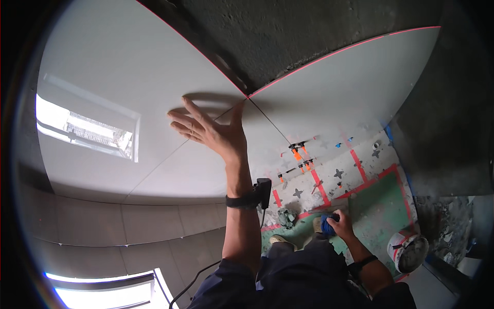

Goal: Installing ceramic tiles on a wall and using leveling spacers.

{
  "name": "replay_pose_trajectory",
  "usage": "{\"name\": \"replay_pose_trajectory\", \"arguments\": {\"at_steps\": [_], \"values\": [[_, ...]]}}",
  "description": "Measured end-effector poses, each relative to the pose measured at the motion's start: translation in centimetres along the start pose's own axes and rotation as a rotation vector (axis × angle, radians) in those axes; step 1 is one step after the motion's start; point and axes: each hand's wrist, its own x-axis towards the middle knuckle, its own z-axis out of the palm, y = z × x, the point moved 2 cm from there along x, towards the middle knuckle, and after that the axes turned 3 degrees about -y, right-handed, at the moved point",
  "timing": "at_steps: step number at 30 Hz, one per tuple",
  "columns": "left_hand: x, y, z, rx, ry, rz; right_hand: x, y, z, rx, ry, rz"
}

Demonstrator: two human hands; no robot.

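My left hand is open, its fingers spread before a glossy white wall tile. Its thumb reaches close to the point where tile edges and joints meet; whether the palm presses on the tile I cannot tell. A second white tile extends to the right of that point. A thin red line runs along the top edges of both tiles. Lower and to the right, my right hand is closed around a blue, rounded object, partly covered by the fingers, its kind unclear.
Bare grey wall rises above the tiles. Orange-and-black fittings stick out lower down, by a strip with red tape. A crumpled grey-green bundle lies near my feet on the green floor. A dirty bucket stands at right.
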Motion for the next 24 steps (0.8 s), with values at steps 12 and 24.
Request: {"name": "replay_pose_trajectory", "arguments": {"at_steps": [12, 24], "values": [[-0.5, -2.0, -0.2, -0.033, 0.006, 0.123, -0.5, 0.5, -0.6, -0.063, 0.036, 0.025], [-0.6, -0.5, 1.3, -0.035, 0.026, 0.065, -1.1, 0.8, -0.6, -0.146, 0.007, 0.037]]}}
